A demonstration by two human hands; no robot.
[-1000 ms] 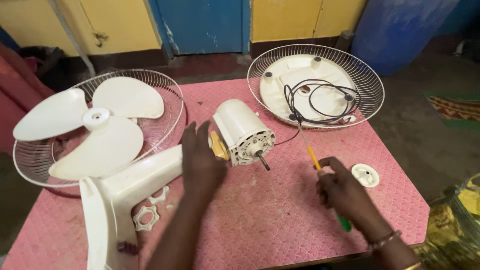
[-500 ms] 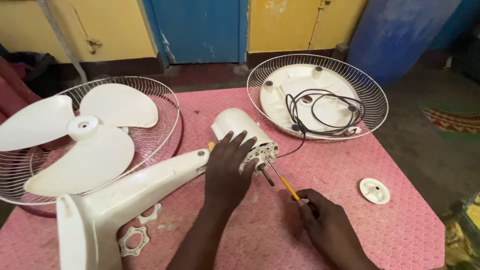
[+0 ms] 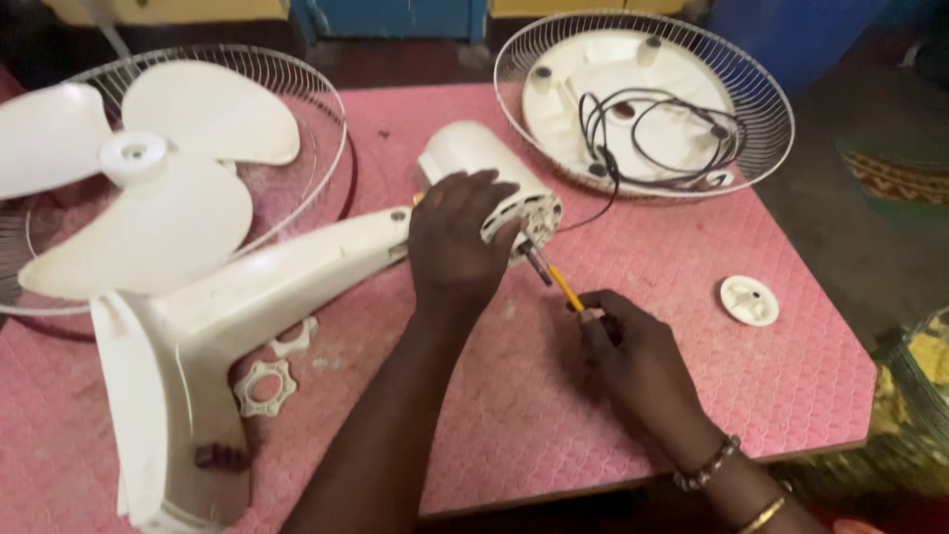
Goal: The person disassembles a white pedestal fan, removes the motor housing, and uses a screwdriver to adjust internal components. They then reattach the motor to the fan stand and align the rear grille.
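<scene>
At the far left of the frame I see a white three-bladed fan blade lying inside a wire grille that rests on the pink counter and overhangs its left edge. Below it, in the lower left, the white fan stand lies on its side, its neck running up and right toward the middle of the frame. Just beside the stand on the counter lie two white ring nuts, the smaller one above the larger. Moving to the centre, my left hand lies on top of the white fan motor, fingers curled over its front end and gripping it; the motor lies on its side at the end of the stand's neck, its metal shaft pointing down and right. Right of that, my right hand is closed around the handle of a yellow screwdriver, which slants up and left so that its tip sits close against the motor's front face beside the shaft; I cannot tell whether it touches a screw. A black cord runs from the motor up into the second wire grille in the upper right, where it lies coiled on a round white fan base. At the right, well apart from my hands, a small white round cap lies alone on the counter.
</scene>
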